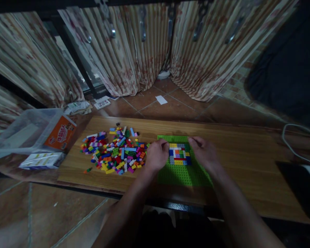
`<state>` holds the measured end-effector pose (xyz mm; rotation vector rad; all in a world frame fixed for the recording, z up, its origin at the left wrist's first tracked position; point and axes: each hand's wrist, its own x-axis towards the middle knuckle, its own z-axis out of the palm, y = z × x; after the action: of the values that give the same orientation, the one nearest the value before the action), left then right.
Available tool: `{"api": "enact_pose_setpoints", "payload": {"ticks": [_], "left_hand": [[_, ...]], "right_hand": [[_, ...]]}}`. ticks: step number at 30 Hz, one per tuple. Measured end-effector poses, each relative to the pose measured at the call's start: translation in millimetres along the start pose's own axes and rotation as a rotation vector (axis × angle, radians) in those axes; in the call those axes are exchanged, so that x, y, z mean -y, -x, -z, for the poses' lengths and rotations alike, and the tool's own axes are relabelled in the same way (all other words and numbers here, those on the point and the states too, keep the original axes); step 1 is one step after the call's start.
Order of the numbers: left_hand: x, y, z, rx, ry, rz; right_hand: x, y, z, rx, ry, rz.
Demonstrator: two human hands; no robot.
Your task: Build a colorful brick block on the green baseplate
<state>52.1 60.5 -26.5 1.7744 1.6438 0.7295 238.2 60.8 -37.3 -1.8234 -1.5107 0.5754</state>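
A green studded baseplate [183,177] lies on the wooden table in front of me. A low block of multicoloured bricks [180,154] sits on its upper middle. My left hand [157,154] is closed over the plate's left part, thumb and fingers pressed together beside the block's upper left corner. Whatever it may pinch is hidden. At the upper right of the block, my right hand [203,151] has its fingers curled in and their tips together over the plate's right side. I cannot make out anything between them.
A heap of loose toy bricks [119,151] spreads over the table [243,155] to the left. Beyond the table's left end are a clear plastic bin [28,127] with an orange label and a white box [42,160]. A white cable [290,148] and a dark object lie right.
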Motion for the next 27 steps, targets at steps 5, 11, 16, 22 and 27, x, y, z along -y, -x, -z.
{"api": "enact_pose_setpoints", "payload": {"ticks": [5,11,16,22,27], "left_hand": [[19.6,-5.7,23.8,-0.191,0.122,-0.029],[54.2,-16.8,67.1,-0.500,0.378,0.059],[66.3,-11.9,83.0,-0.561,0.421,0.113],[68.7,-4.3,94.3,-0.570,0.399,0.106],[73.1,-2.2,103.4,-0.577,0.404,0.127]], "right_hand": [[10.0,9.0,1.2,-0.059,-0.009,0.036],[31.6,29.5,-15.7,-0.051,-0.111,0.248],[52.6,53.1,-42.2,0.145,-0.079,0.475],[62.2,65.4,-69.0,0.278,-0.007,0.564],[67.1,75.4,-82.4,0.366,-0.018,0.592]]}}
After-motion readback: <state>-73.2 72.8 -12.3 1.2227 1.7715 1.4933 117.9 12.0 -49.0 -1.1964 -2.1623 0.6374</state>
